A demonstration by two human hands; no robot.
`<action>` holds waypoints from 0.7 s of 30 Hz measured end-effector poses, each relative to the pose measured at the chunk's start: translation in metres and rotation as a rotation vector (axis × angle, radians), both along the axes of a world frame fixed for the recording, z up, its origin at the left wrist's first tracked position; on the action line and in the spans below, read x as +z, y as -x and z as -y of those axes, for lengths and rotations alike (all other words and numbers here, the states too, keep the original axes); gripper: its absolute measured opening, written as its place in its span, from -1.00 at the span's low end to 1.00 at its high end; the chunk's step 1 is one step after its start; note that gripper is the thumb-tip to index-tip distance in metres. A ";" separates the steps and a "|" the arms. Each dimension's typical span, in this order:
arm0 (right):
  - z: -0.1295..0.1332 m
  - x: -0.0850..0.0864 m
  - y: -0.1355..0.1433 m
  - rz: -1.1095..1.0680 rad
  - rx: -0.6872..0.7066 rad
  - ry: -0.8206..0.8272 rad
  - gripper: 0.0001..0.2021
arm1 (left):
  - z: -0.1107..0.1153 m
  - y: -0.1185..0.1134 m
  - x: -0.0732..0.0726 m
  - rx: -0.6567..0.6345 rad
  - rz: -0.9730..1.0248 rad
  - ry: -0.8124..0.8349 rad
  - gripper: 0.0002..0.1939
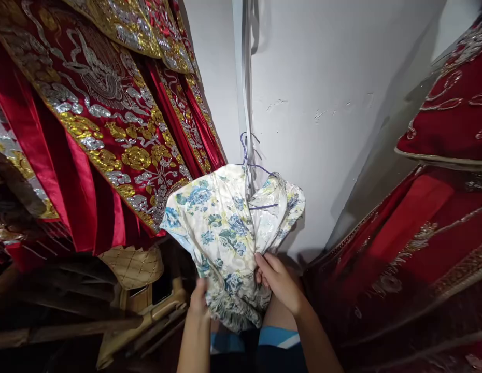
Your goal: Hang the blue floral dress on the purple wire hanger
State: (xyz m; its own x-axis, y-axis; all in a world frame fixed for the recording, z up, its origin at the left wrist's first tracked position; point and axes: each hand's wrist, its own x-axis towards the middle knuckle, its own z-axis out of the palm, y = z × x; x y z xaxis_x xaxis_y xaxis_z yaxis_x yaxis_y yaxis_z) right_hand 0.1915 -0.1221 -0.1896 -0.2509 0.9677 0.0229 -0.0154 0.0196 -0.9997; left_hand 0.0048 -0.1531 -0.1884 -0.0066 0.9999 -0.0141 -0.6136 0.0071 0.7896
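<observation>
A white blouse (pixel 229 223) with blue and yellow flowers hangs on a thin purple wire hanger (pixel 260 167) in front of the wall. Its right side gapes at the neck and shows the pale lining. My right hand (pixel 275 277) pinches the blouse's front edge between thumb and fingers. At the blouse's lower left side is my left hand (pixel 200 298), its thumb along the cloth and its other fingers hidden behind the fabric. The gathered, ruffled hem (pixel 237 311) bunches between the two hands.
Red costumes with gold and silver embroidery (pixel 120 124) hang at the left. More red embroidered garments (pixel 404 248) hang at the right. A bamboo chair (pixel 159 316) stands at the lower left. A metal strip (pixel 244 67) runs down the white wall (pixel 322 67).
</observation>
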 end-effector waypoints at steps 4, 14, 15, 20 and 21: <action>0.002 -0.006 0.009 -0.064 0.096 0.037 -0.50 | 0.010 -0.006 0.005 0.094 -0.100 0.132 -0.23; 0.016 -0.002 -0.004 -0.142 -0.138 -0.033 -0.70 | -0.006 -0.018 -0.008 0.279 -0.113 0.195 -0.46; 0.019 -0.001 -0.008 -0.115 -0.145 -0.052 -0.68 | -0.010 -0.012 -0.012 0.365 -0.135 0.190 -0.48; 0.028 0.000 -0.006 -0.078 -0.010 -0.084 -0.66 | -0.013 0.000 -0.030 0.981 -0.335 -0.018 -0.63; 0.028 -0.001 0.000 -0.086 0.018 -0.075 -0.65 | -0.008 -0.003 -0.032 1.017 -0.423 -0.089 -0.70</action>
